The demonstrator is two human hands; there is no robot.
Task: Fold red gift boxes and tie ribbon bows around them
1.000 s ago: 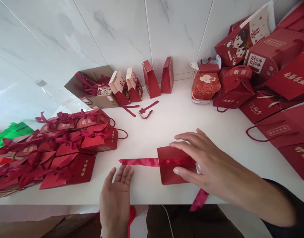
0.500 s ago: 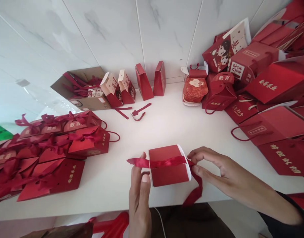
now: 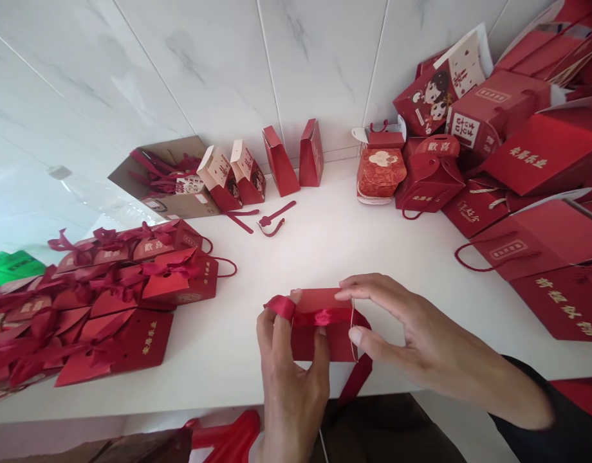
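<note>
A small red gift box (image 3: 308, 348) lies near the front edge of the white table, with a dark red ribbon (image 3: 356, 379) knotted across its top. My left hand (image 3: 291, 366) grips the box from the left, its thumb pressed beside the knot. One ribbon end loops over the fingers of that hand; the other hangs off the right side, down past the table edge. At the box's right end, my right hand (image 3: 412, 328) holds the edge between thumb and fingers.
Finished boxes with ribbon bows (image 3: 112, 334) crowd the left. Along the wall stand a cardboard carton (image 3: 180, 204) of straps and several small upright boxes (image 3: 280, 161). Loose straps (image 3: 271, 222) lie before them. Red gift boxes (image 3: 522, 154) pile up at the right.
My left hand has moved in over the box, its thumb now on top. The left ribbon end has curled over its fingers. My right hand has shifted left with the box's right edge.
</note>
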